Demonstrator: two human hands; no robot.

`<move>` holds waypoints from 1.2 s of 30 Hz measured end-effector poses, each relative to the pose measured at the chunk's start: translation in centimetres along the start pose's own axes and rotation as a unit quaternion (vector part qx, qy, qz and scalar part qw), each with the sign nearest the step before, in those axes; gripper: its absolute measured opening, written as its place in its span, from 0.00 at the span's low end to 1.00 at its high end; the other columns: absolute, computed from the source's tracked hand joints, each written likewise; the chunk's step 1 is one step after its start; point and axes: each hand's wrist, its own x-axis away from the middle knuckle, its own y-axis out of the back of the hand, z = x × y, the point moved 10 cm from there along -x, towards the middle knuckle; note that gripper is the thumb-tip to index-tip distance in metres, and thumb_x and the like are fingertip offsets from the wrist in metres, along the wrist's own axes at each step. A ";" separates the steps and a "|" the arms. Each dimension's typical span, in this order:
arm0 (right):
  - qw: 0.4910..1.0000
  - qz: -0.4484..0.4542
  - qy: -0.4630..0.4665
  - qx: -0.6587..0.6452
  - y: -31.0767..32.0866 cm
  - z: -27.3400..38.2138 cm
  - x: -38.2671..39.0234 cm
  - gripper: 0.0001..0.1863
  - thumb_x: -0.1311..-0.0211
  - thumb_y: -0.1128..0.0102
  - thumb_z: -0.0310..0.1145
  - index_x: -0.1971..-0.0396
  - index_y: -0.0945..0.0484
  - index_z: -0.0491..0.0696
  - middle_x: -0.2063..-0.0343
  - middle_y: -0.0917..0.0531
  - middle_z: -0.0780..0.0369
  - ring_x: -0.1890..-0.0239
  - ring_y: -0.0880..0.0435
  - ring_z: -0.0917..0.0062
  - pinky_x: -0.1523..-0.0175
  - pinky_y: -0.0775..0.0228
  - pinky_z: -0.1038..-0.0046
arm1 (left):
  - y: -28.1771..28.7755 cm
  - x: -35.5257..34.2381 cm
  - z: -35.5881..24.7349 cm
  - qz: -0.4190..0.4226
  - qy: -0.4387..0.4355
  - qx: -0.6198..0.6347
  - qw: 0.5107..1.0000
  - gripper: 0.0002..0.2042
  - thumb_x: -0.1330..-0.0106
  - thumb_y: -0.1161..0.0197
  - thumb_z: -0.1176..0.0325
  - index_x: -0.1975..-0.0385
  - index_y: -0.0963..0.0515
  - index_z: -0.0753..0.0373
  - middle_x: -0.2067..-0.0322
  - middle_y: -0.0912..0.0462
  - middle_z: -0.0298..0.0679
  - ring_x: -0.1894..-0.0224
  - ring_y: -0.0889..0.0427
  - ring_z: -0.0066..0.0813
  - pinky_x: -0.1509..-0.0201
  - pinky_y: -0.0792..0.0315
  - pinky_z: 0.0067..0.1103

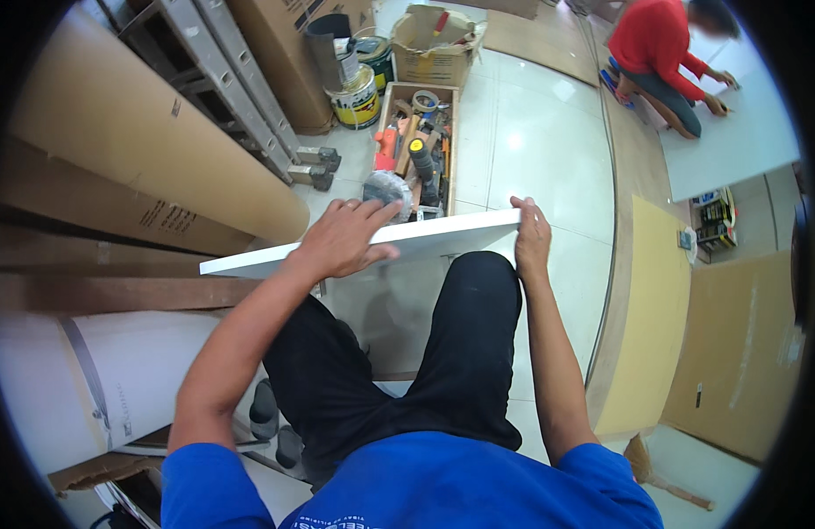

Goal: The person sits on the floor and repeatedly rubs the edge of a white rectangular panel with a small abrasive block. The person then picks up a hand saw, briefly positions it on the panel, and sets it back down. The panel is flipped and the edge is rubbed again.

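Observation:
A long white board (442, 236) lies flat in front of me, above my knees, running from the left to the centre. My left hand (346, 236) rests palm down on top of the board near its middle, fingers spread. The board's right end is gripped by my right hand (532, 236), fingers wrapped over the edge. Below the board are my legs in black trousers.
A wooden toolbox (451, 132) full of tools sits on the white tile floor beyond the board, with paint cans (357, 99) and a cardboard box (434, 53) behind it. Large cardboard rolls (143, 150) and a ladder (240, 88) lie at left. A person in red (663, 53) kneels at upper right on a white panel.

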 end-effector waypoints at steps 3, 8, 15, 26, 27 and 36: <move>0.999 0.029 -0.032 -0.012 0.2 -0.9 0.8 0.35 0.14 0.57 0.57 0.43 0.14 0.37 0.41 0.13 0.48 0.37 0.17 0.62 0.26 0.32 0.62 | -0.7 4.6 3.3 0.063 0.048 0.021 0.997 0.42 0.31 0.29 0.49 0.19 0.39 0.54 0.38 0.19 0.50 0.36 0.21 0.53 0.30 0.31 0.42; 0.997 0.028 -0.062 -0.034 0.5 -0.9 1.7 0.41 0.13 0.65 0.60 0.41 0.18 0.34 0.37 0.16 0.46 0.34 0.18 0.55 0.23 0.32 0.53 | -0.5 7.5 5.1 0.089 0.106 0.043 0.989 0.46 0.35 0.24 0.51 0.19 0.40 0.53 0.42 0.16 0.49 0.40 0.19 0.53 0.33 0.29 0.41; 0.994 0.045 -0.077 -0.060 0.5 0.0 1.7 0.43 0.13 0.68 0.62 0.43 0.17 0.34 0.40 0.14 0.47 0.34 0.18 0.56 0.24 0.31 0.55 | -0.6 7.4 5.5 0.075 0.083 0.110 0.988 0.42 0.30 0.36 0.35 0.24 0.32 0.57 0.50 0.12 0.51 0.45 0.15 0.54 0.38 0.24 0.43; 0.996 0.033 -0.076 -0.038 -0.3 -0.4 1.0 0.40 0.14 0.65 0.62 0.49 0.14 0.38 0.47 0.12 0.50 0.39 0.18 0.59 0.27 0.32 0.56 | -5.5 -3.8 14.1 0.220 0.108 0.171 0.954 0.35 0.26 0.34 0.41 0.31 0.25 0.63 0.41 0.16 0.52 0.39 0.16 0.49 0.32 0.25 0.36; 0.996 0.027 -0.075 -0.035 -0.2 -0.5 1.0 0.40 0.13 0.66 0.60 0.51 0.13 0.39 0.49 0.11 0.51 0.43 0.18 0.61 0.30 0.32 0.59 | -6.5 -6.2 14.6 0.217 0.113 0.146 0.959 0.35 0.30 0.28 0.46 0.29 0.26 0.61 0.36 0.19 0.51 0.38 0.16 0.50 0.33 0.24 0.36; 0.997 0.056 -0.042 0.015 -0.1 0.7 0.7 0.38 0.11 0.68 0.55 0.55 0.12 0.40 0.61 0.13 0.56 0.56 0.19 0.70 0.42 0.31 0.69 | -20.0 -15.1 9.4 0.346 -0.122 -0.066 0.928 0.44 0.41 0.22 0.67 0.22 0.33 0.48 0.19 0.40 0.38 0.34 0.18 0.50 0.32 0.22 0.42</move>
